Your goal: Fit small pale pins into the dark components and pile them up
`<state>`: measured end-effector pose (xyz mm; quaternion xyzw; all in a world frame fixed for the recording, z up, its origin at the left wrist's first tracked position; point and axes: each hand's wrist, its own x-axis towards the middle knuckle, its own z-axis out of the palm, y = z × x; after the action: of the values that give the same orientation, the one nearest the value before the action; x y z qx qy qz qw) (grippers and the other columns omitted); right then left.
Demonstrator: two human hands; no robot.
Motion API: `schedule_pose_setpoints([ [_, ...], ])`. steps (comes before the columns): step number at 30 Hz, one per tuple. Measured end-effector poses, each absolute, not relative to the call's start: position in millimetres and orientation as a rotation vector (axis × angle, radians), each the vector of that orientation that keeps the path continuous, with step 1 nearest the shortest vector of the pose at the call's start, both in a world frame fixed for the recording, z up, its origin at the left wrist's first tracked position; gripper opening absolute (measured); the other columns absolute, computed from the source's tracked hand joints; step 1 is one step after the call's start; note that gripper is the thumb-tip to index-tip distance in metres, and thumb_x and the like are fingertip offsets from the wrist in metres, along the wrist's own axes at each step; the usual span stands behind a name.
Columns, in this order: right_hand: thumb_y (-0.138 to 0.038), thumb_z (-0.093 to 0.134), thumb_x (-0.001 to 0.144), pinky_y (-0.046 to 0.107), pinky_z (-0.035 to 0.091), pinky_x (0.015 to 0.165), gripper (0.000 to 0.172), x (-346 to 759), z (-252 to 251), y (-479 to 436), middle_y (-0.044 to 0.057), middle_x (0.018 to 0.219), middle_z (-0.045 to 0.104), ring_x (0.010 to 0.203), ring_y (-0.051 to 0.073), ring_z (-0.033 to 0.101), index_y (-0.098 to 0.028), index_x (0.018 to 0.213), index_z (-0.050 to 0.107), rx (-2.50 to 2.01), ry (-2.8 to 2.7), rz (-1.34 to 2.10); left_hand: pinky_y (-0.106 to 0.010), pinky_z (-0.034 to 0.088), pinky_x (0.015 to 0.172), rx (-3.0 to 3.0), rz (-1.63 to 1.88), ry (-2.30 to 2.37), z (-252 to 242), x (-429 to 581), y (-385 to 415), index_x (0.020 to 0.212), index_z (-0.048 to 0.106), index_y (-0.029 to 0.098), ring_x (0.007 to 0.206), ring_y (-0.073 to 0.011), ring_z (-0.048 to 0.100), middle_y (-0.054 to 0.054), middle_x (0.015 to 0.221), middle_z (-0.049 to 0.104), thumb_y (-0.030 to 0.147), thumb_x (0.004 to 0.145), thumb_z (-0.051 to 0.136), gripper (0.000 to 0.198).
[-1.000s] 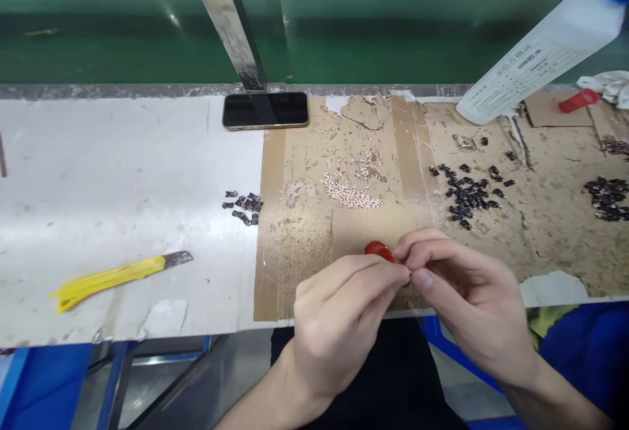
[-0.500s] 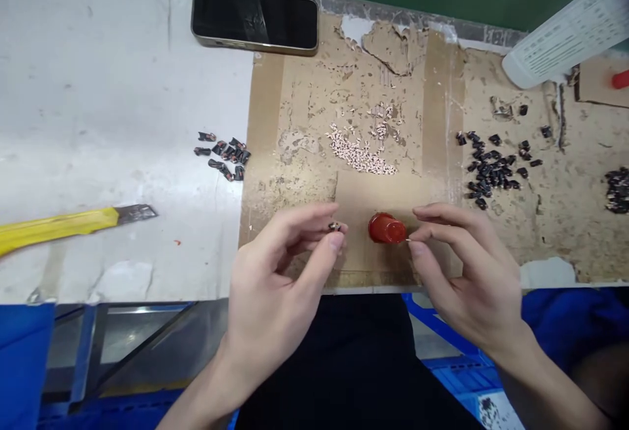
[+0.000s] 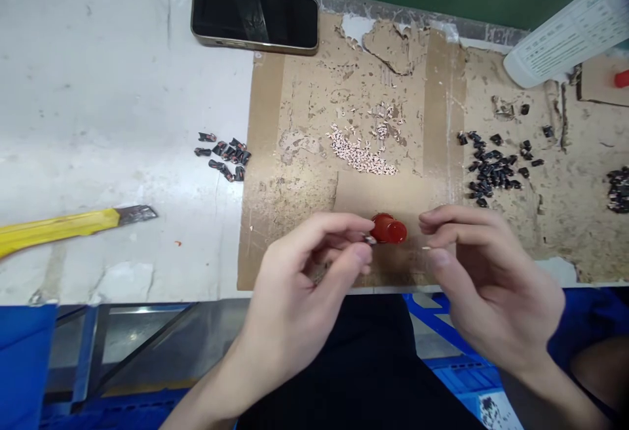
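Thumb and fingers of my left hand (image 3: 314, 279) pinch a small black part (image 3: 368, 239) just left of a red cup-shaped piece (image 3: 393, 229), which lies on the cardboard near the table's front edge. To the right of the red piece, my right hand (image 3: 491, 273) holds a tiny pale piece (image 3: 426, 248) at its thumb and fingertip. Beyond the hands lies a pile of tiny pale pieces (image 3: 363, 156). Black parts are gathered in a cluster (image 3: 493, 171) on the right and a smaller group (image 3: 230, 153) on the left.
A phone (image 3: 255, 18) lies at the back edge. The yellow cutter (image 3: 63, 228) is at the left with its blade out. A white bottle (image 3: 565, 33) leans in at the back right, and another pile of dark parts (image 3: 618, 189) sits at the far right.
My left hand has moved right with the black part, up to the red piece. My right hand has shifted right, away from the red piece, still holding the pale piece.
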<state>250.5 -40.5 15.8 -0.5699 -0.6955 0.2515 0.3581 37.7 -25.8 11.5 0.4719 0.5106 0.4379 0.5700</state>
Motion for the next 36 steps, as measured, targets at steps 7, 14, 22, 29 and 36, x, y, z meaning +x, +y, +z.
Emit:
schedule_pose_setpoints([
  [7,-0.012,0.061,0.1,0.026,0.066,0.08,0.017,238.9,29.2,-45.9,0.005,0.107,0.073,0.099,0.018,0.075,-0.027,0.099,0.069,-1.427,-1.436,1.019,-0.015,0.069,0.07,0.851,0.997,0.968,18.6,61.1,-23.5,0.097,0.077,0.023,0.075,-0.0112,0.08,0.002,0.09,0.082,0.002,0.089,0.073,0.023],
  [14,-0.01,0.065,0.098,0.025,0.065,0.081,0.017,238.7,28.7,-45.4,0.005,0.103,0.072,0.1,0.018,0.074,-0.027,0.098,0.069,-1.401,-1.518,0.968,-0.016,0.07,0.069,0.772,0.995,0.955,20.0,62.5,-26.3,0.094,0.077,0.023,0.073,-0.0112,0.08,0.004,0.085,0.08,0.001,0.088,0.074,0.023],
  [22,-0.008,0.069,0.095,0.024,0.065,0.084,0.018,239.4,26.4,-43.3,0.005,0.105,0.073,0.1,0.017,0.073,-0.024,0.102,0.072,-1.325,-1.545,1.01,-0.014,0.067,0.069,0.699,0.924,0.999,27.5,60.7,-26.6,0.09,0.074,0.021,0.07,-0.009,0.077,0.004,0.08,0.078,0.01,0.089,0.08,0.013],
  [29,0.0,0.073,0.089,0.017,0.065,0.082,0.031,242.0,25.5,-39.7,0.001,0.106,0.08,0.1,0.013,0.077,-0.025,0.107,0.078,-1.239,-1.545,0.956,-0.013,0.061,0.062,0.58,0.921,1.041,33.3,61.3,-22.5,0.077,0.068,0.02,0.063,-0.0085,0.073,0.001,0.073,0.078,0.013,0.084,0.083,0.017],
  [36,0.003,0.076,0.085,0.02,0.068,0.075,0.034,242.2,28.4,-37.6,0.002,0.103,0.084,0.088,0.015,0.081,-0.024,0.104,0.081,-1.185,-1.668,0.733,-0.016,0.062,0.064,0.615,0.96,1.015,37.6,64.5,-24.1,0.068,0.056,0.02,0.063,-0.0097,0.072,0.001,0.07,0.076,0.015,0.085,0.08,0.03],
])
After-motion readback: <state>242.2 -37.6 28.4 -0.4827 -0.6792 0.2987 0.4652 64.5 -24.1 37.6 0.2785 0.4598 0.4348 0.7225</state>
